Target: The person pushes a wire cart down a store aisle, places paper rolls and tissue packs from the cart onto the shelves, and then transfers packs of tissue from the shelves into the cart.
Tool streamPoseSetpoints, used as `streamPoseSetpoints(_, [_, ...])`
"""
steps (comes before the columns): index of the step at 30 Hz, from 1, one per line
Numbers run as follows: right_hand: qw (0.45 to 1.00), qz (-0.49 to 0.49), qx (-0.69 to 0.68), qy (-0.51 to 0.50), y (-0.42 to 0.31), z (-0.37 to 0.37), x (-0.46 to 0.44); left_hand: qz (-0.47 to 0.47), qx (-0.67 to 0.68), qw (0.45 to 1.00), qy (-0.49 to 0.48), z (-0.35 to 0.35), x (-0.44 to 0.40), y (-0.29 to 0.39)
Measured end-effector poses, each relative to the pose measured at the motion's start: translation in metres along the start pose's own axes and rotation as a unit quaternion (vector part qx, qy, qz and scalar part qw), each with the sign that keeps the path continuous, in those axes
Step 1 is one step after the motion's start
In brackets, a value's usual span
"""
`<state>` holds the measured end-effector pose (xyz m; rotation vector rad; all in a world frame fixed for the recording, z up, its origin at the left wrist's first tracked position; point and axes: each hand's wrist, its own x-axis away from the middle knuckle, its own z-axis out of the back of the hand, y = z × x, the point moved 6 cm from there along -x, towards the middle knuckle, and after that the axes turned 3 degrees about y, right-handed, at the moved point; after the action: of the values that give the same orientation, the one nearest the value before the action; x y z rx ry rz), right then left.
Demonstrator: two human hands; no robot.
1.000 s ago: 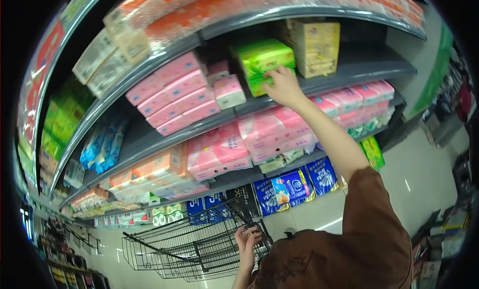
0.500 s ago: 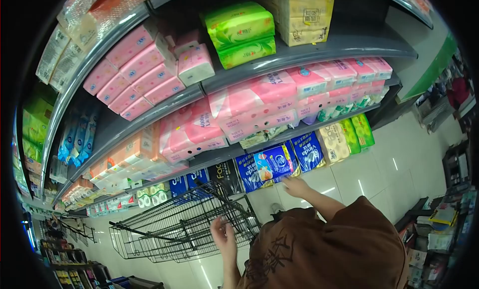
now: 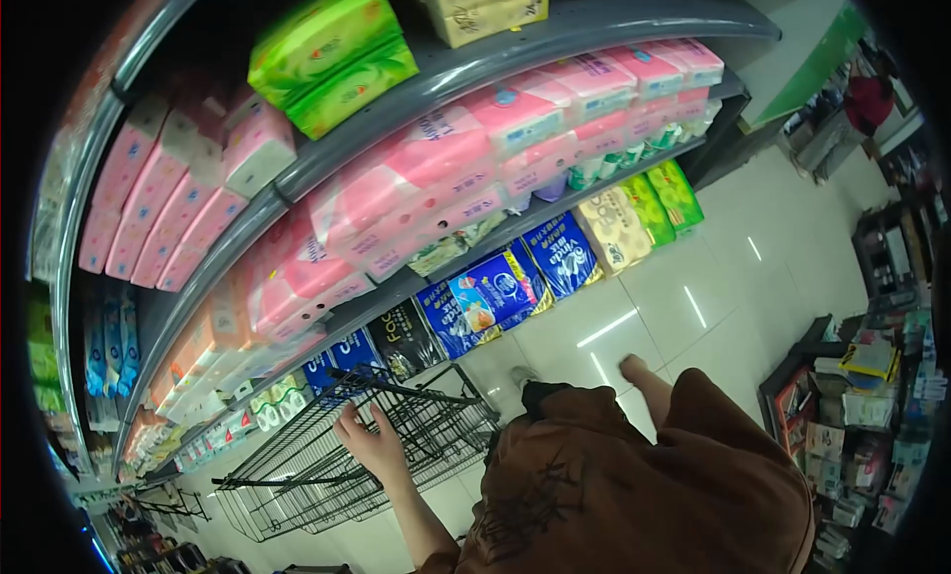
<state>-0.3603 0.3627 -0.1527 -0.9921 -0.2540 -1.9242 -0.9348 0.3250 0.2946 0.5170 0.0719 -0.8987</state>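
Note:
My left hand (image 3: pixel 369 443) is stretched out over the wire shopping cart (image 3: pixel 297 480), fingers apart and holding nothing. It lies near the cart's raised end; whether it touches the wire I cannot tell. My right hand (image 3: pixel 633 369) hangs low at my right side over the tiled floor, away from the shelf. Its fingers are blurred and partly turned away. The blue Vinda tissue packs (image 3: pixel 560 254) stand along the floor in front of me, and a black tissue pack (image 3: pixel 403 336) is beside them, close to the cart.
Pink tissue packs (image 3: pixel 426 193) line the shelf ahead, with green packs (image 3: pixel 337 64) and a yellow pack (image 3: pixel 490 9) above. A display with books or magazines (image 3: pixel 842 425) stands at right. Pale floor tiles (image 3: pixel 733 267) lie between it and the shelf.
My right hand has dropped back from the blue tissue packs to my side. My left hand has moved left over the cart with its fingers spread. The view has turned and shifted.

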Motion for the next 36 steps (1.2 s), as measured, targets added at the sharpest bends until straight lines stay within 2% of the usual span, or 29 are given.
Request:
streamPoseSetpoints(2, [0.992, 0.102, -0.046, -0.051, -0.072, -0.010, 0.021, -0.082, -0.114, 0.988, 0.066, -0.033, 0.009, -0.019])
streamPoseSetpoints(3, [0.970, 0.237, -0.062, 0.005, -0.103, -0.012, 0.034, -0.036, -0.116, 0.992, -0.034, -0.084, 0.015, -0.073])
streamPoseSetpoints(4, [0.929, 0.368, -0.032, 0.005, -0.130, -0.031, 0.028, 0.110, 0.068, 0.985, -0.116, -0.099, 0.015, -0.078])
streamPoseSetpoints(5, [0.958, 0.265, -0.078, -0.073, -0.162, -0.009, 0.060, 0.136, 0.116, 0.972, -0.154, -0.094, 0.013, -0.063])
streamPoseSetpoints(6, [0.947, 0.304, -0.077, -0.064, -0.184, -0.007, 0.070, 0.162, 0.163, 0.955, -0.190, -0.087, 0.013, -0.049])
streamPoseSetpoints(7, [0.934, 0.343, -0.078, -0.053, -0.196, -0.005, 0.077, 0.166, 0.175, 0.955, -0.175, -0.089, 0.016, -0.052])
streamPoseSetpoints(11, [0.941, 0.317, -0.084, -0.078, -0.201, -0.004, 0.079, 0.206, 0.210, 0.943, -0.157, -0.088, 0.027, -0.054])
streamPoseSetpoints(14, [0.947, 0.315, -0.022, -0.065, -0.152, -0.015, 0.056, 0.209, 0.219, 0.939, -0.162, -0.086, 0.034, -0.055])
streamPoseSetpoints(16, [0.948, 0.298, 0.091, -0.064, -0.105, -0.029, 0.027, 0.195, 0.199, 0.948, -0.157, -0.078, 0.041, -0.049])
streamPoseSetpoints(18, [0.920, 0.325, 0.211, -0.061, -0.063, -0.029, 0.021, 0.180, 0.176, 0.959, -0.128, -0.069, 0.053, -0.043])
streamPoseSetpoints(20, [0.954, 0.197, 0.174, -0.143, -0.034, 0.004, 0.052, 0.145, 0.170, 0.967, -0.122, -0.079, 0.072, -0.059])
streamPoseSetpoints(24, [0.962, 0.122, 0.163, -0.184, 0.024, 0.013, 0.053, 0.167, 0.132, 0.965, -0.155, -0.053, 0.119, -0.029])
streamPoseSetpoints(25, [0.961, 0.121, 0.179, -0.175, 0.028, 0.018, 0.053, 0.162, 0.132, 0.966, -0.153, -0.049, 0.133, -0.025])
streamPoseSetpoints(28, [0.908, 0.289, 0.273, -0.130, 0.022, 0.021, 0.034, 0.155, 0.140, 0.965, -0.156, -0.037, 0.175, -0.011])
streamPoseSetpoints(29, [0.862, 0.409, 0.296, -0.046, 0.040, -0.006, -0.010, 0.150, 0.133, 0.967, -0.157, -0.030, 0.189, -0.005])
streamPoseSetpoints(32, [0.937, 0.337, 0.079, -0.053, 0.007, 0.047, 0.059, 0.137, 0.111, 0.973, -0.147, -0.012, 0.223, -0.001])
streamPoseSetpoints(33, [0.941, 0.319, 0.064, -0.091, 0.007, 0.050, 0.064, 0.135, 0.106, 0.975, -0.143, -0.008, 0.236, 0.000])
streamPoseSetpoints(35, [0.939, 0.330, 0.047, -0.088, 0.011, 0.063, 0.081, 0.125, 0.124, 0.973, -0.148, 0.001, 0.257, 0.008])
streamPoseSetpoints(36, [0.938, 0.334, 0.039, -0.086, 0.020, 0.070, 0.084, 0.154, 0.128, 0.966, -0.162, 0.008, 0.264, 0.014])
